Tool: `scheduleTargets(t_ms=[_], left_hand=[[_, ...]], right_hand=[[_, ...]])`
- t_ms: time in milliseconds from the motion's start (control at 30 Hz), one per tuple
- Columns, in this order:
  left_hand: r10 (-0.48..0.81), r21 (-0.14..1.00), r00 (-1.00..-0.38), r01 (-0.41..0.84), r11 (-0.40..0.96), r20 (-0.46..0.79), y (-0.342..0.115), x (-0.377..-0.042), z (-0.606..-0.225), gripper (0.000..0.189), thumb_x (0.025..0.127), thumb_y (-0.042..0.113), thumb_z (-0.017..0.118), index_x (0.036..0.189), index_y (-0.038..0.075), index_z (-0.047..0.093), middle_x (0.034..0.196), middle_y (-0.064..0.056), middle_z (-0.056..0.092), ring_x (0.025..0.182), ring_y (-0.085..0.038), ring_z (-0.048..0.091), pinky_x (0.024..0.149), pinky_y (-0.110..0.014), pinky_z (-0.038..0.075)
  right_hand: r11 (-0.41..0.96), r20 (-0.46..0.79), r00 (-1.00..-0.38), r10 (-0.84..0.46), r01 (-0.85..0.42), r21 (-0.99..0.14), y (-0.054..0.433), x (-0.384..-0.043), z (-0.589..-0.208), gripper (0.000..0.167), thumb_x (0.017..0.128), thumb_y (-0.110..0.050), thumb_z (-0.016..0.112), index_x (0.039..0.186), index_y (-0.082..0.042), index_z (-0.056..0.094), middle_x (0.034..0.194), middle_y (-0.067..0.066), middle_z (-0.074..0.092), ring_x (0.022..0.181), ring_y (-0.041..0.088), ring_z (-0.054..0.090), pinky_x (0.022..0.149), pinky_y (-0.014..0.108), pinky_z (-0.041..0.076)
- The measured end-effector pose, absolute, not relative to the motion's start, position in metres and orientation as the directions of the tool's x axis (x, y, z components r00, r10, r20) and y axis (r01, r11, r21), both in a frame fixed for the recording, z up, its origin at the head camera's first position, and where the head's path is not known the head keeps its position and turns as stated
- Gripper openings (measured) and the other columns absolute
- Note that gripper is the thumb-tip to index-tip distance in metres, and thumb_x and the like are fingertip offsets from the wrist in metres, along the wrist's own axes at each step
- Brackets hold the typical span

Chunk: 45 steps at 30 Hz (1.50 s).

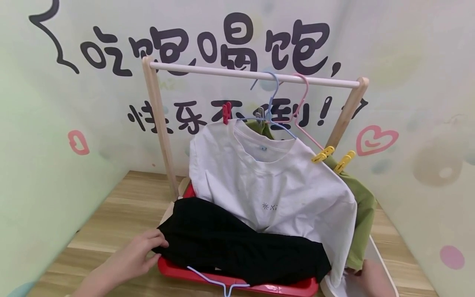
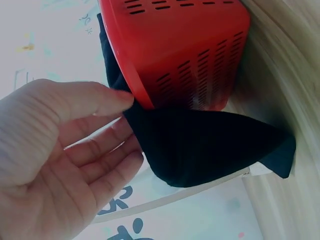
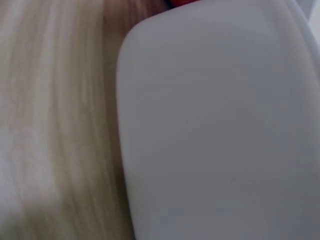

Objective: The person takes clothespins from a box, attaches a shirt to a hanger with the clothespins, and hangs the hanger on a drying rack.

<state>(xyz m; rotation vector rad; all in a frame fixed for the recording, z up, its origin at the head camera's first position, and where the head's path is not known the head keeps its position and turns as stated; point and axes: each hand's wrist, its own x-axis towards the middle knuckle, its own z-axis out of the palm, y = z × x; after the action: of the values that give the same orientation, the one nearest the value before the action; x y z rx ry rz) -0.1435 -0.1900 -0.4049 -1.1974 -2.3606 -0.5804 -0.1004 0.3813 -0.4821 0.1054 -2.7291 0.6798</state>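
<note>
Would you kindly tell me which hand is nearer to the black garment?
Left. The left hand touches the black garment at its left end; the right hand is beyond its right end, at the white bin.

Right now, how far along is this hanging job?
Looks done: the white shirt and green shirt hang clipped beneath the rail. In hand: the left hand holds the black garment. Seemingly left: hanging it; it lies over the red basket, a bare blue hanger in front.
</note>
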Motion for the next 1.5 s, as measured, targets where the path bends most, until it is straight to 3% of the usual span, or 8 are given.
scheduleTargets(t_ms=[133,233,467,767,833,967,1300,1500], left_hand=[[0.654,0.18,-0.525,0.835,0.52,0.544,-0.19,-0.145,-0.404,0.032,0.055,-0.006,0.079,0.081,0.008,0.066,0.082,0.008,0.052,0.072,-0.008,0.052,0.066,-0.013,0.042],[0.666,0.201,-0.521,0.843,0.499,0.533,-0.189,-0.146,-0.403,0.029,0.056,-0.002,0.082,0.08,0.008,0.068,0.081,0.009,0.051,0.07,-0.006,0.051,0.064,-0.011,0.041],[0.686,0.181,-0.511,0.849,0.497,0.518,-0.183,-0.147,-0.401,0.025,0.056,0.002,0.083,0.076,0.011,0.071,0.08,0.01,0.047,0.069,-0.004,0.046,0.059,-0.01,0.038],[0.711,0.135,-0.437,0.887,0.441,0.551,-0.18,-0.154,-0.405,0.017,0.064,0.004,0.079,0.074,0.013,0.069,0.081,0.007,0.05,0.07,-0.006,0.047,0.058,-0.01,0.039],[0.71,0.123,-0.396,0.906,0.404,0.583,-0.181,-0.157,-0.407,0.005,0.078,0.009,0.072,0.076,0.012,0.068,0.081,0.007,0.051,0.07,-0.006,0.048,0.059,-0.01,0.04],[0.686,0.086,-0.311,0.936,0.342,0.658,-0.182,-0.162,-0.408,0.032,0.096,0.026,0.046,0.077,0.01,0.067,0.081,0.005,0.052,0.071,-0.007,0.049,0.061,-0.012,0.041],[0.598,0.043,-0.249,0.94,0.338,0.762,-0.18,-0.166,-0.399,0.036,0.098,0.027,0.044,0.08,0.005,0.067,0.082,-0.002,0.057,0.071,-0.013,0.055,0.062,-0.014,0.046],[0.551,0.058,-0.31,0.902,0.427,0.775,-0.178,-0.166,-0.391,0.039,0.099,0.029,0.043,0.082,0.003,0.068,0.083,-0.002,0.058,0.071,-0.012,0.056,0.064,-0.013,0.047]], right_hand=[[0.914,0.238,-0.971,0.024,-0.075,-0.398,0.382,-0.1,-0.48,0.021,0.065,-0.002,0.076,0.071,-0.01,0.058,0.066,-0.002,0.058,0.06,0.007,0.052,0.054,0.028,0.043],[0.927,0.257,-0.967,0.006,-0.091,-0.363,0.382,-0.101,-0.481,0.02,0.066,-0.003,0.076,0.071,-0.011,0.059,0.068,-0.001,0.06,0.061,0.01,0.054,0.054,0.03,0.044],[0.921,0.33,-0.944,-0.018,-0.144,-0.363,0.38,-0.1,-0.483,0.023,0.064,-0.005,0.078,0.07,-0.013,0.058,0.068,-0.001,0.06,0.061,0.004,0.052,0.053,0.028,0.044],[0.939,0.208,-0.978,0.012,-0.06,-0.337,0.388,-0.095,-0.472,0.021,0.06,-0.006,0.073,0.065,-0.009,0.053,0.061,-0.002,0.047,0.054,0.008,0.04,0.049,0.028,0.037],[0.95,0.242,-0.97,0.002,-0.074,-0.302,0.39,-0.093,-0.468,0.021,0.058,-0.009,0.074,0.066,-0.011,0.054,0.064,-0.003,0.046,0.056,0.007,0.039,0.049,0.027,0.036],[0.945,0.377,-0.924,-0.059,-0.173,-0.276,0.393,-0.087,-0.464,0.025,0.053,-0.009,0.073,0.065,-0.016,0.052,0.066,-0.009,0.041,0.056,-0.001,0.033,0.047,0.025,0.032],[0.908,0.492,-0.868,-0.068,-0.258,-0.331,0.383,-0.076,-0.437,0.024,0.052,-0.007,0.075,0.069,-0.013,0.06,0.066,-0.021,0.035,0.055,-0.006,0.029,0.045,0.021,0.025],[0.87,0.525,-0.841,-0.131,-0.351,-0.345,0.372,-0.071,-0.414,0.035,0.045,-0.004,0.081,0.074,-0.012,0.062,0.065,-0.022,0.032,0.053,-0.007,0.031,0.044,0.016,0.022]])
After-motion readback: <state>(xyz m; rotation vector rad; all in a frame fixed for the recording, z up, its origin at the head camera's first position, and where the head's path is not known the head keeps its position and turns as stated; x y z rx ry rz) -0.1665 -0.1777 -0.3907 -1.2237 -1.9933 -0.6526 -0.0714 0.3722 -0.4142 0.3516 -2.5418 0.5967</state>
